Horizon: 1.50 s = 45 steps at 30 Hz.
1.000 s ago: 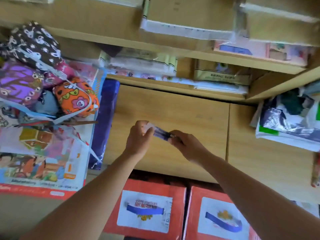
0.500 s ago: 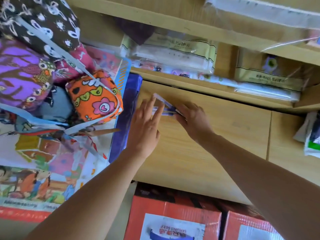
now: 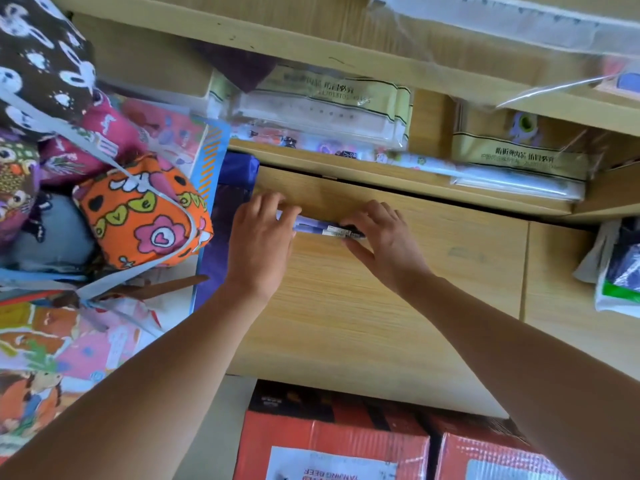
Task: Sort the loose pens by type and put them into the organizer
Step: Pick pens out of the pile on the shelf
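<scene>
Wood: the surface (image 3: 398, 306) is pale wood-grain board, flat and matt, with an upright seam at 3 o'clock of the hands; a shelf (image 3: 298, 161) of the same board runs across at 12 o'clock
Cloth: soft, stuffed pouches bulge at 9 o'clock, an orange pouch (image 3: 145, 216) printed with flowers and letters and a brown pouch (image 3: 41, 57) with white rabbits, with a pale strap crossing them
Plastic: glossy clear packets (image 3: 322, 109) lie flat on the shelf at 12 o'clock; a crinkled white bag (image 3: 609, 271) sits at 3 o'clock
Card: two red boxes (image 3: 332, 441), square-cornered with white labels, stand at 6 o'clock
In the way: a blue-purple sheet (image 3: 221, 244) stands just beside the left hand at its 9 o'clock; the hands themselves cover both ends of the pens
Left hand (image 3: 259, 240): back to the camera, fingers bent over the left end of the pens, grasping it
Right hand (image 3: 388, 244): thumb below and fingers above, pinching the right end
Pens' place: the pens (image 3: 318, 226) are held between the two hands near the middle of the view, lying level from 9 to 3 o'clock, in front of the surface and just below the shelf; whether they touch the wood cannot be told
Pens' look: slim purple-blue barrels packed side by side, a white label strip across them, black ends toward the right hand; their number cannot be told
</scene>
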{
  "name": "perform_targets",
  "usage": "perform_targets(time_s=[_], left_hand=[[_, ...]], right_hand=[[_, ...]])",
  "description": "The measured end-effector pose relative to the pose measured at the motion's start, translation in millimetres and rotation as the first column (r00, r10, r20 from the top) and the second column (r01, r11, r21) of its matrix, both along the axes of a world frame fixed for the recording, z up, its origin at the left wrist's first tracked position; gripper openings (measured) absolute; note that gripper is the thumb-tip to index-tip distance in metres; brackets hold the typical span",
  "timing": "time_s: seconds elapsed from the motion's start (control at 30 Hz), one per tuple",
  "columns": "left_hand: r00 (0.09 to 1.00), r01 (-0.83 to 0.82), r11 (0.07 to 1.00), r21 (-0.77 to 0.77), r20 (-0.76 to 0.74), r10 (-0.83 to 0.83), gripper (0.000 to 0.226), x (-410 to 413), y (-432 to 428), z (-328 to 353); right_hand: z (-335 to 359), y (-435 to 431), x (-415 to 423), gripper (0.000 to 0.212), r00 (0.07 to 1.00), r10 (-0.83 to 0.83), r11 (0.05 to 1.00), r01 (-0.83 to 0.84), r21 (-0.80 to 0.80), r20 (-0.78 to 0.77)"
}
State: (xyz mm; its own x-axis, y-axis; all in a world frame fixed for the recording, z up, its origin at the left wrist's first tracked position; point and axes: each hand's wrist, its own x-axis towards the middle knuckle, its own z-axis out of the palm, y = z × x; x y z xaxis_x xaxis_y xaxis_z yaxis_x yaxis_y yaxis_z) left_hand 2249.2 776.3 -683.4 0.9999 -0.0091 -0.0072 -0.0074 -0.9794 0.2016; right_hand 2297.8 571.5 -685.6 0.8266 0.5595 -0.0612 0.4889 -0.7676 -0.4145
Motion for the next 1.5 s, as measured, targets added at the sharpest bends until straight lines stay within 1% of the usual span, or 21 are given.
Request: perform_targets(time_s=[0.07, 0.13, 0.23, 0.3, 0.37, 0.43, 0.53, 0.67, 0.73, 0.8, 0.9, 0.97, 1.07, 1.13, 1.23, 1.33, 1.43, 1.5], left_hand=[[1.000, -0.008, 0.999, 0.035, 0.017, 0.008, 0.033, 2.7, 1.0, 0.2], [0.999, -0.015, 0.995, 0.094, 0.033, 0.012, 0.035, 5.9, 2.5, -2.6], [0.998, -0.042, 0.981, 0.187, 0.046, 0.034, 0.043, 8.9, 7.1, -10.0], [0.999, -0.049, 0.980, 0.195, 0.031, 0.044, 0.052, 7.6, 9.3, -11.0], [1.000, -0.023, 0.981, 0.194, -0.001, 0.023, 0.062, 6.1, 8.6, -8.1], [1.000, 0.009, 0.979, 0.204, -0.012, -0.007, 0.068, 6.3, 6.1, -4.3], [1.000, 0.020, 0.983, 0.180, -0.019, -0.017, 0.063, 7.9, 3.4, -3.0], [1.000, 0.020, 0.991, 0.133, -0.013, -0.018, 0.045, 9.8, 0.4, -1.1], [1.000, 0.014, 0.992, 0.128, -0.020, -0.011, 0.039, 8.7, -2.6, 1.4], [0.999, 0.010, 0.991, 0.132, -0.037, -0.005, 0.043, 4.2, -4.0, 1.6], [0.998, 0.010, 0.989, 0.151, -0.059, -0.002, 0.054, -1.7, -4.5, 2.5], [0.998, 0.008, 0.989, 0.149, -0.062, 0.001, 0.056, -2.4, -8.2, 7.5], [0.998, 0.001, 0.993, 0.114, -0.063, 0.006, 0.054, -2.8, -22.4, 18.5], [0.998, 0.030, 0.994, 0.103, -0.059, -0.024, 0.051, -4.1, -35.8, 26.1], [0.996, 0.083, 0.994, 0.073, -0.037, -0.080, 0.036, -6.5, -64.1, 40.3], [0.984, 0.162, 0.986, -0.031, -0.072, -0.164, 0.019, -17.6, -111.1, 54.3], [0.955, 0.235, 0.956, -0.175, -0.144, -0.261, 0.014, -37.2, -177.3, 65.5], [0.910, 0.332, 0.921, -0.206, -0.186, -0.370, 0.020, -49.8, -229.2, 68.8]], right_hand=[[-1.8, 2.2, -1.2, 0.032, 1.000, -0.016, 1.000, 0.016, 0.007, 0.010], [-5.1, 8.2, 1.3, 0.030, 0.998, -0.067, 0.997, 0.066, 0.040, 0.023], [-9.0, 21.1, 8.3, 0.029, 0.994, -0.103, 0.991, 0.098, 0.089, 0.047], [-10.3, 28.2, 9.9, 0.031, 0.993, -0.095, 0.994, 0.091, 0.058, 0.074], [-10.3, 30.9, 8.3, 0.034, 0.992, -0.087, 0.996, 0.086, 0.011, 0.097], [-10.0, 29.3, 6.0, 0.039, 0.991, -0.082, 0.996, 0.084, -0.021, 0.102], [-7.5, 24.7, 4.7, 0.042, 0.993, -0.095, 0.995, 0.097, -0.026, 0.072], [-5.6, 20.6, 4.2, 0.040, 0.997, -0.069, 0.997, 0.070, -0.020, 0.047], [-5.9, 18.2, 1.1, 0.037, 0.997, -0.049, 0.998, 0.050, -0.024, 0.058], [-6.4, 16.1, -3.2, 0.038, 0.997, -0.046, 0.999, 0.047, -0.024, 0.055], [-3.3, 14.7, -6.8, 0.044, 0.998, -0.070, 0.998, 0.070, -0.006, 0.009], [-0.3, 11.6, -8.3, 0.044, 0.996, -0.093, 0.996, 0.093, 0.014, -0.018], [5.5, -0.7, -14.8, 0.042, 0.992, -0.124, 0.991, 0.126, 0.046, -0.038], [10.7, -13.4, -21.1, 0.042, 0.988, -0.146, 0.986, 0.149, 0.078, -0.049], [18.8, -39.1, -31.7, 0.035, 0.980, -0.186, 0.969, 0.196, 0.153, -0.077], [29.4, -82.8, -50.8, 0.020, 0.945, -0.267, 0.913, 0.311, 0.265, -0.188], [40.5, -151.7, -82.9, 0.017, 0.912, -0.343, 0.889, 0.393, 0.234, -0.227], [48.2, -207.9, -107.6, 0.015, 0.871, -0.428, 0.860, 0.474, 0.187, -0.240]])
